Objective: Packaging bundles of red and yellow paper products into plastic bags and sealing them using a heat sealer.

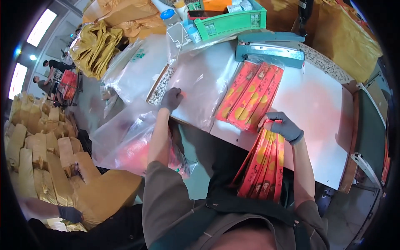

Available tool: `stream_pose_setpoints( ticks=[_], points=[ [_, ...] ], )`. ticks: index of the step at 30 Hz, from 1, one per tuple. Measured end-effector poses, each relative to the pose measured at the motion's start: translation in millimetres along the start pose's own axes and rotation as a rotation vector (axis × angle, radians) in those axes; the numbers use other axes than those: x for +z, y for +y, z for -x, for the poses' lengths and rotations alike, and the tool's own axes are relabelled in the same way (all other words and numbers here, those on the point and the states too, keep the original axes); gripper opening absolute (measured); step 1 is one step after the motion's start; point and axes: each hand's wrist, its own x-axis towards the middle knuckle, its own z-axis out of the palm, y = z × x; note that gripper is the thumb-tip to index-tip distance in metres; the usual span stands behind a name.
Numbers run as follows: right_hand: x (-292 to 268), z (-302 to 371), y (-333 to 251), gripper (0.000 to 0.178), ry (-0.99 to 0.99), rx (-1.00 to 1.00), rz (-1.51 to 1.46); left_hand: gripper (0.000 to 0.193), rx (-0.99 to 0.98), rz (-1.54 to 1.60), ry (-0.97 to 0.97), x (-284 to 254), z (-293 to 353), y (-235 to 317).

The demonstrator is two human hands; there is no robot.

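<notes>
My right hand [286, 126], in a grey glove, grips the top of a fanned bundle of long red packets [262, 166] with yellow prints. The bundle hangs past the table's near edge, in front of my apron. My left hand [171, 100], also gloved, is closed over the clear plastic bags [204, 89] on the table; what its curled fingers pinch, if anything, is hidden. More red packets [252, 93] lie side by side on the table, up against a blue-green bag sealer [271, 53]. Below my left forearm hangs a clear bag [129, 143] with red contents.
A green crate [231, 23] and a blue-capped bottle [167, 16] stand behind the white table [321, 112]. Brown wrapped parcels [43, 162] pile up at left, where another person's gloved hand [71, 214] touches one. Farther off, people stand beside a cart [66, 85].
</notes>
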Motion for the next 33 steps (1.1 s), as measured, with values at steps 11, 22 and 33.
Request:
stream_pose_setpoints(
  ticks=[11,22,33],
  points=[
    [-1.7,10.5,7.7,0.02,0.023,-0.004,-0.097,0.023,-0.116,0.136,0.13,-11.1,2.0,46.7],
    [1.0,19.6,25.0,0.019,0.119,-0.012,-0.177,0.019,-0.046,0.136,0.109,14.9,31.4,-6.1],
    [11.5,10.3,25.3,0.034,0.157,0.04,-0.194,0.003,0.23,0.701,0.183,54.1,67.6,244.7]
  ],
)
